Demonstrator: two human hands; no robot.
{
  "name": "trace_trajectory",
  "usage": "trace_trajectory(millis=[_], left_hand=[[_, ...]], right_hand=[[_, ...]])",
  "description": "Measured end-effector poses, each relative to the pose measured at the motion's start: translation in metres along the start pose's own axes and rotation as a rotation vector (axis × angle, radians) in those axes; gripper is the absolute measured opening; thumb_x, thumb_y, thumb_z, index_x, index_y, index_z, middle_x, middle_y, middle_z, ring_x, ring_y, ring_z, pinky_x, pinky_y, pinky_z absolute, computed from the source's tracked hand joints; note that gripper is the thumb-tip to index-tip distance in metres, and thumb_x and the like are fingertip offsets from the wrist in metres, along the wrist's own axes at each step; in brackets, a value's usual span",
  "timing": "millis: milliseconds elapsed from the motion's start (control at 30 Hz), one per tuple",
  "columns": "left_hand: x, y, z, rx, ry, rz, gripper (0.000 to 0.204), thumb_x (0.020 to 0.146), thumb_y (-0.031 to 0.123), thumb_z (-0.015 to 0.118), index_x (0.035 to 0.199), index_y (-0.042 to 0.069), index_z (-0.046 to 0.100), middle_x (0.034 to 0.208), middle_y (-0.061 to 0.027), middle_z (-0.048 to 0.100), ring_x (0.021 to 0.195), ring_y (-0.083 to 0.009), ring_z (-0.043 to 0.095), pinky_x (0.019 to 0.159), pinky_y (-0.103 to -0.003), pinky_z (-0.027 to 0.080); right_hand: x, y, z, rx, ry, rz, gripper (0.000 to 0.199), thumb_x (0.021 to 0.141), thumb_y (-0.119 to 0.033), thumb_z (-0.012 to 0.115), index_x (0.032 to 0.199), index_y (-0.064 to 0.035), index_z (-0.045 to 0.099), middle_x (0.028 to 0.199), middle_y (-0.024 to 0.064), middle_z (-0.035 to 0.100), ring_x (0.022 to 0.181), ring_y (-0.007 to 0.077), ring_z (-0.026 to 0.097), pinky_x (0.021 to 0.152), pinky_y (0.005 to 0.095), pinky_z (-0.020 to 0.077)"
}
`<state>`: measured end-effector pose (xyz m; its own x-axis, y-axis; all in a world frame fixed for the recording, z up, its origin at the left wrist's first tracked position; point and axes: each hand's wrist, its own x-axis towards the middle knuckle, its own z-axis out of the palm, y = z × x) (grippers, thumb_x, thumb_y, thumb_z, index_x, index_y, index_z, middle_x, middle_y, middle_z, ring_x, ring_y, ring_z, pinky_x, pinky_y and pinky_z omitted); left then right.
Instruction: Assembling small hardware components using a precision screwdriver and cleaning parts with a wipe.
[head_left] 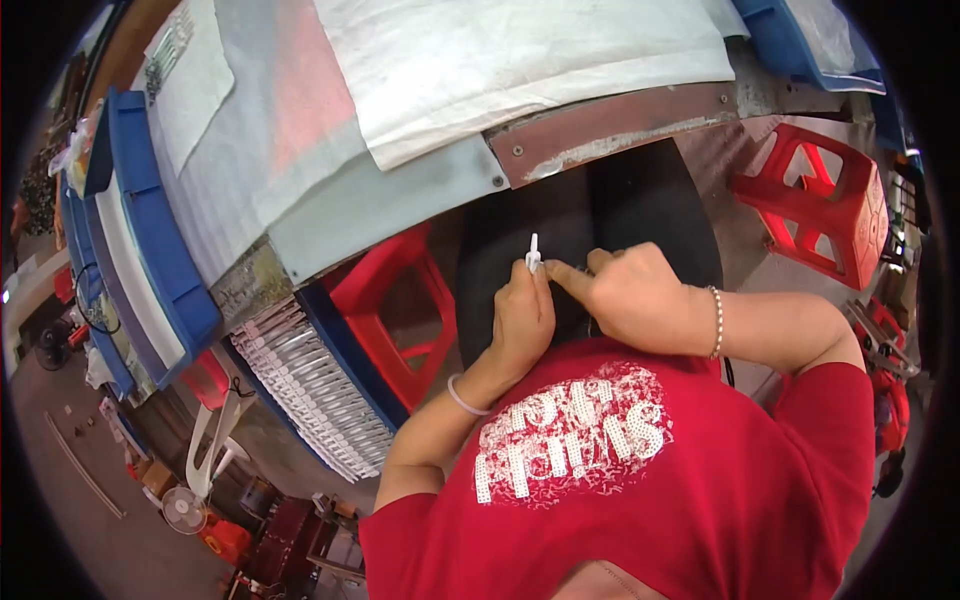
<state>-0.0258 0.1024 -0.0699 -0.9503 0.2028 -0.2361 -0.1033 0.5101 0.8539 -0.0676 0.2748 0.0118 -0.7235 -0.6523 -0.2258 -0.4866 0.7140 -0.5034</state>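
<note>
Above my lap, my left hand point(526, 310) pinches a small white piece point(534, 250) with a narrow pointed tip, which stands upright between thumb and fingers. My right hand point(632, 298) is close beside it on the right. Its index finger reaches across to the lower side of the white piece, while the other fingers are curled. Whether the right fingers grip anything small is hidden. The piece is too small in the picture to tell its exact kind.
A worktable point(390, 205) covered with white sheets point(530, 80) lies ahead. Below its left side, a blue-edged tray holds rows of clear and white parts point(315, 390). Blue bins point(150, 220) stand at the left. Red stools point(830, 205) stand right and under the table.
</note>
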Motion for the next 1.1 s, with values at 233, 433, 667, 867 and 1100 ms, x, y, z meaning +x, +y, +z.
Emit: trace_trajectory(millis=[233,433,667,867,1100], left_hand=[[0.002,-0.008,0.002,0.045,0.002,0.046,0.012,0.095,0.006,0.046,0.088,-0.003,0.049,0.070,-0.0238,0.059,0.068,-0.0429,0.062,0.053,-0.048,0.045],[-0.005,-0.008,0.001,-0.034,0.018,0.039,0.011,0.093,0.006,0.048,0.087,-0.003,0.045,0.065,-0.0274,0.056,0.062,-0.0470,0.058,0.048,-0.052,0.042],[0.001,-0.017,0.005,0.022,0.101,0.132,0.012,0.096,0.010,0.045,0.090,0.000,0.050,0.063,-0.0167,0.057,0.054,-0.0339,0.059,0.046,-0.041,0.042],[-0.005,0.003,-0.014,-0.590,-0.101,-0.345,0.021,0.100,0.017,0.044,0.089,0.001,0.052,0.060,0.0025,0.045,0.050,-0.0040,0.041,0.044,-0.022,0.033],[-0.004,0.007,-0.014,-0.645,-0.111,-0.404,0.021,0.101,0.016,0.043,0.089,0.001,0.052,0.061,0.0041,0.043,0.049,-0.0019,0.038,0.043,-0.020,0.030]], right_hand=[[0.000,0.017,0.027,0.827,0.110,0.287,0.028,0.084,-0.008,0.061,0.110,0.0022,0.064,0.099,0.0188,0.068,0.080,0.0303,0.069,0.072,0.0325,0.0525],[0.005,-0.003,0.002,-0.092,-0.024,-0.045,0.051,0.071,-0.013,0.061,0.121,-0.0067,0.059,0.066,0.0118,0.057,0.055,0.0231,0.060,0.046,0.0335,0.0477],[0.008,0.015,0.015,0.591,0.083,0.213,0.025,0.083,-0.016,0.062,0.106,-0.0065,0.064,0.076,0.0178,0.065,0.073,0.0372,0.064,0.064,0.0439,0.0505],[-0.020,0.004,-0.004,0.355,0.183,0.014,0.043,0.074,-0.001,0.067,0.115,-0.0004,0.052,0.106,0.0191,0.058,0.091,0.0356,0.061,0.075,0.0391,0.0513],[-0.023,0.000,0.006,0.435,0.142,0.050,0.043,0.074,0.002,0.066,0.114,0.0030,0.051,0.103,0.0203,0.059,0.092,0.0364,0.060,0.080,0.0397,0.0510]])
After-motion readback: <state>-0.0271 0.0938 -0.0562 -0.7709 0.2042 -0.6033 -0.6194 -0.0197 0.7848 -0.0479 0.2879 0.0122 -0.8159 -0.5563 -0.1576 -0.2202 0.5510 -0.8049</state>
